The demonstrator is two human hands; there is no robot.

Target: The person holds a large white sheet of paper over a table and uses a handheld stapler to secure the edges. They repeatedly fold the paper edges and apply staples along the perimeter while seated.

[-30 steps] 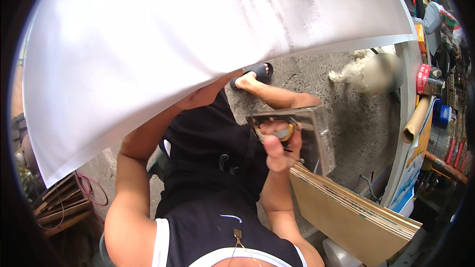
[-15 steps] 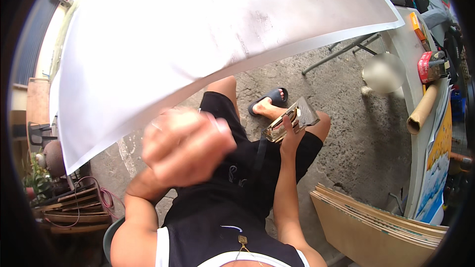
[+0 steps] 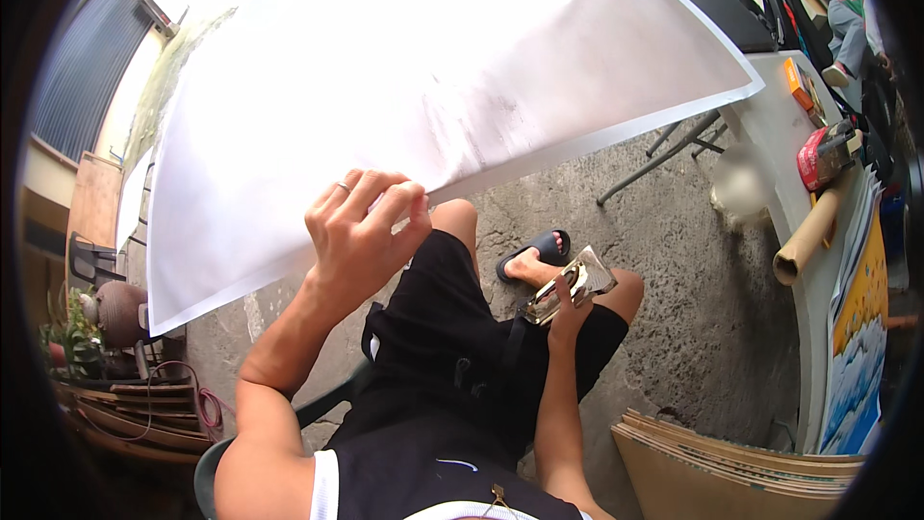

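A large white sheet (image 3: pixel 289 154) with a pale border and faint grey shading slopes across the far side in front of me. At its near edge my left hand (image 3: pixel 361 226) is closed, thumb and fingertips pinched together on the border; creases run up the sheet from there. Over my right thigh, my right hand (image 3: pixel 570 318) is wrapped round a shiny silver staple gun (image 3: pixel 595 277), with the fingers through its handle opening. The staple gun is apart from the sheet.
To the right, a grey table (image 3: pixel 770 101) carries an orange box (image 3: pixel 798 84), a red-labelled container (image 3: pixel 820 158) and a cardboard tube (image 3: pixel 807 241). Colourful prints (image 3: pixel 852 347) hang by its side. Thin boards (image 3: pixel 712 467) stand at lower right. Wood pieces (image 3: pixel 144 414) lie at left.
My left hand has moved up and away from my body to the sheet's near edge and pinches it. The staple gun stays in my right hand. The view has shifted slightly.
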